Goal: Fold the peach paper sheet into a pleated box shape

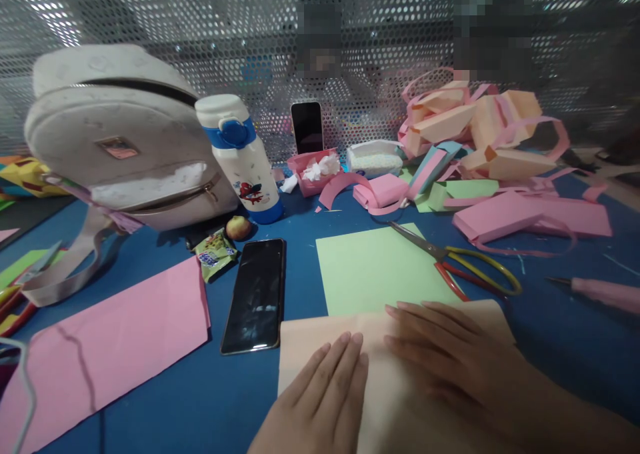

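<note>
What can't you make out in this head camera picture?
All in the head view:
Peach paper: near edge cut off by the picture's bottom; patches hidden behind the left grip and right grip.
Light green sheet: near edge hidden by the peach paper.
Pink-handled tool: handle's end cut off by the right edge.
Green wrapper: lettering too small and blurred to read.

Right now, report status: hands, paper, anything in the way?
Left hand flat on the peach paper, right hand over its right side. Peach paper overlaps the green sheet. Scissors close beyond, phone lying close at left.
</note>
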